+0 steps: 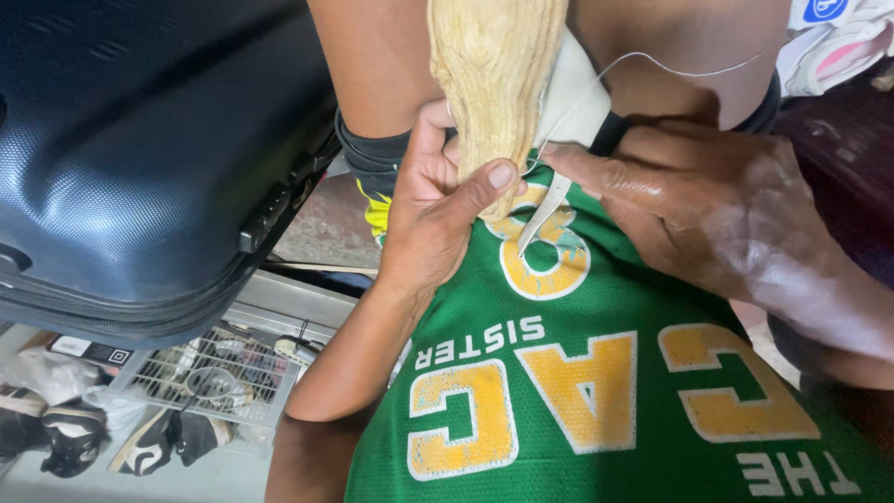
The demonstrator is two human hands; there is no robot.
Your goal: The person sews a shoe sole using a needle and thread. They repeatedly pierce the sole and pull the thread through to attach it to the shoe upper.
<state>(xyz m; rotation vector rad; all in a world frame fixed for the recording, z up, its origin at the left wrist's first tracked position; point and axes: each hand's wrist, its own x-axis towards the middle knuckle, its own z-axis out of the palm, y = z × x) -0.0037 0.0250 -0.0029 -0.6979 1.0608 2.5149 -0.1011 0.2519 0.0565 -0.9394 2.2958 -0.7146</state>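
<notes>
Clearly, a tan, ridged rubber shoe sole [494, 74] is clenched in the left hand [430, 210] over the lap; white thread [652, 63] is pinched by the right hand [708, 214]. Thread should be kept taut.

A small white label [86, 351] with black marks lies lower left; a round blue-and-white sticker [823, 9] – upper right corner.

A small shoe-repair workshop is suggested: worn shoes [70, 433] are heaped on the floor beside a wire rack [219, 373] of odds and ends, and a dark suitcase [140, 149] is kept close by.
</notes>
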